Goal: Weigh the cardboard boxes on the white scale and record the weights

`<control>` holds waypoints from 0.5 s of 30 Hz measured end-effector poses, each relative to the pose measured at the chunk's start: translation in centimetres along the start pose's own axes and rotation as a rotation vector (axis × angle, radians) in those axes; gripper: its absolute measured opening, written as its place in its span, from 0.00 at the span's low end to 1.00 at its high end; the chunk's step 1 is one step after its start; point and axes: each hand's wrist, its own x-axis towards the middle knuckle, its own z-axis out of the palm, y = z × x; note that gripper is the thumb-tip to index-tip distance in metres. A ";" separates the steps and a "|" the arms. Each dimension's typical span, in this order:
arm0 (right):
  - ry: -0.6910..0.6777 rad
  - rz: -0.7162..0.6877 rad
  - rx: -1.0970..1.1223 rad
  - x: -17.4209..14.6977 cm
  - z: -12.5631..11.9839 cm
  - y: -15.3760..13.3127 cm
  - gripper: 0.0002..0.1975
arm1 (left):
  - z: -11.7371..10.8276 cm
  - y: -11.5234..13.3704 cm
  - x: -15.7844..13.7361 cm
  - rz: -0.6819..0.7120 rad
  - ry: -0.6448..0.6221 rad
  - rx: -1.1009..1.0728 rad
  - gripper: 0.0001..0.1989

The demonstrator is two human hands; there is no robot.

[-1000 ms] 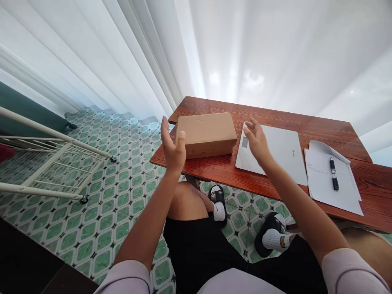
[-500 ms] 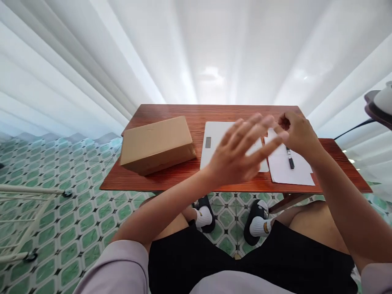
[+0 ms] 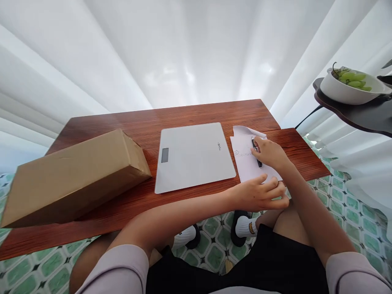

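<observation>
My right hand [image 3: 271, 154] is over the white paper sheets [image 3: 245, 167], thumb and fingers closed on a black pen [image 3: 259, 163] that lies across them. Handwritten marks show on the top sheet, and its far edge curls up. At the paper's near edge hovers my left hand [image 3: 260, 195], fingers apart and loosely bent, with nothing in it. Left of the paper a flat white digital scale [image 3: 194, 157] rests on the table, its small grey display on the left side and its surface bare.
A closed brown cardboard box [image 3: 76, 175] occupies the left of the reddish wooden table [image 3: 183, 114]. At the far right, a white bowl [image 3: 346, 92] of green grapes [image 3: 352, 77] stands on a dark shelf [image 3: 367, 114]. White curtains [image 3: 183, 53] hang behind the table.
My right hand has come down onto the pen. My left hand has left the space above the scale and dropped to the paper's near edge. The view has shifted right and closer.
</observation>
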 end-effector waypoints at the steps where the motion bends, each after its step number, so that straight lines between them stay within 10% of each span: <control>1: 0.001 -0.017 -0.005 0.1 0.4 0.3 0.08 | 0.5 0.1 0.0 -0.006 -0.026 -0.028 0.15; 7: 0.073 -0.179 0.122 0.5 1.5 1.8 0.09 | 2.3 0.7 -0.5 -0.090 -0.113 -0.138 0.17; 15: 0.185 -0.122 1.178 0.9 1.3 3.6 0.15 | 2.8 1.3 -0.8 -0.137 -0.129 -0.172 0.16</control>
